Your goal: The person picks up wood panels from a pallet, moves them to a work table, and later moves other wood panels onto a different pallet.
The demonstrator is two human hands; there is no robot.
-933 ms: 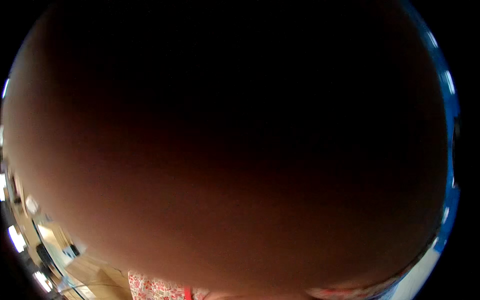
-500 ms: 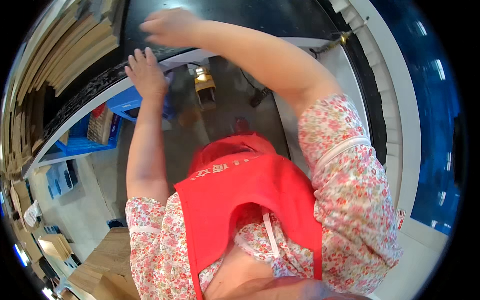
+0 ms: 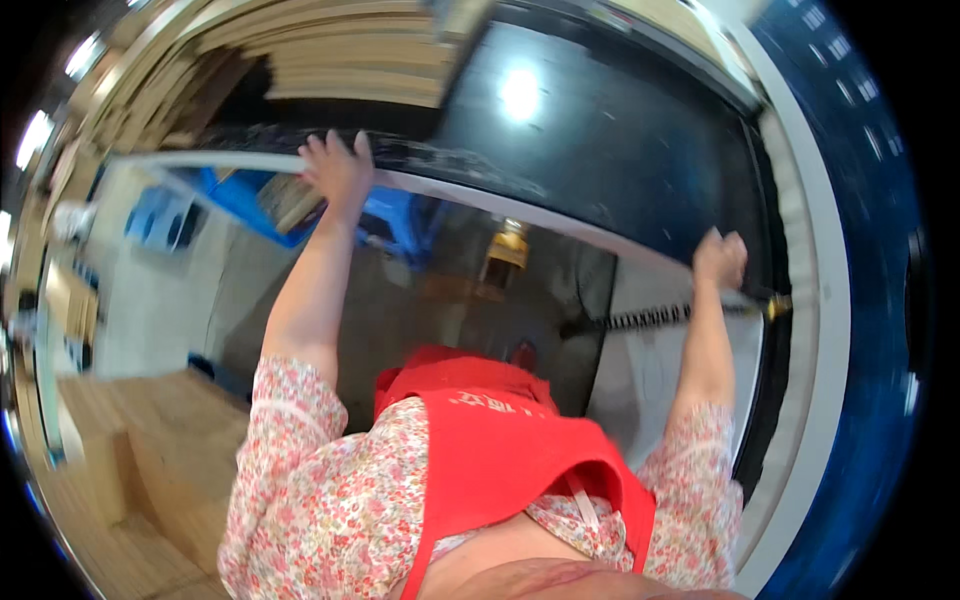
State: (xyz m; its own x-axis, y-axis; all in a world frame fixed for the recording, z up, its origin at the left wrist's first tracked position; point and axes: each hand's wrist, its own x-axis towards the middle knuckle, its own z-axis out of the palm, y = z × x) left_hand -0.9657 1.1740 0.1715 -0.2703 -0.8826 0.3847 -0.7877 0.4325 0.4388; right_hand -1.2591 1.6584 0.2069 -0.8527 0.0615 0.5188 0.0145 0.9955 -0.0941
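My left hand (image 3: 340, 172) lies on the front edge of a dark worktable (image 3: 590, 130), its fingers spread and nothing held. Close to it, beyond the edge, are stacked tan boards (image 3: 360, 55). At the right end of the same table edge is my right hand (image 3: 720, 260), with its fingers curled closed. The inside of that hand is hidden, so I cannot tell whether anything is in it. A black coiled hose (image 3: 640, 318) with a brass-coloured fitting (image 3: 777, 306) runs just below the right hand.
Under the table, a yellow foot pedal (image 3: 505, 255) and a blue plastic stool (image 3: 395, 222) stand on the floor. A blue crate (image 3: 240, 200) is farther left. An open cardboard box (image 3: 150, 450) stands at the lower left. A pale rail (image 3: 822, 290) borders the right side.
My right hand has swung from the far left across to the right end of the table edge. My left hand stays at the edge, fingers spread. The view has turned left.
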